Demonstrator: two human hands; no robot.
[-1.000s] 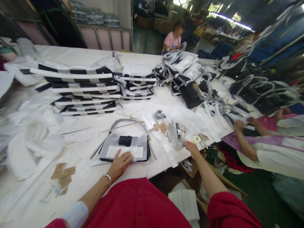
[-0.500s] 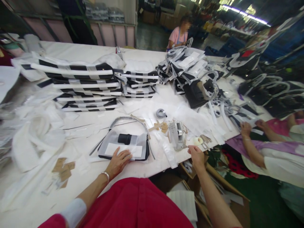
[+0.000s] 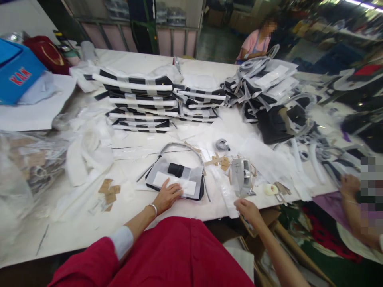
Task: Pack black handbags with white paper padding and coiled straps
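Note:
My left hand (image 3: 168, 196) lies with spread fingers on a black handbag (image 3: 201, 193), pressing a white paper strip (image 3: 188, 185) on its front. Grey-white wrapping covers most of the bag, and a black piece (image 3: 176, 170) shows on top. The bag's wrapped handle (image 3: 179, 146) arches away from me. Close to the table edge, my right hand (image 3: 247, 211) is closed in a pinch; what its fingers hold, if anything, is too small to make out. Just beyond it stands a grey tape dispenser (image 3: 237, 179), apart from the hand.
Stacked wrapped bags (image 3: 140, 101) stand at the back, with a heap of wrapped bags (image 3: 263, 79) to their right. A tape roll (image 3: 271, 189) and a coiled strap (image 3: 222, 144) lie near the dispenser. A co-worker's hand (image 3: 350, 185) is at far right. Open cartons (image 3: 278, 247) sit below the edge.
My right hand has come away from the dispenser's front, back toward me and to the left. My left hand stays on the bag. The view has swung left, bringing in a blue box.

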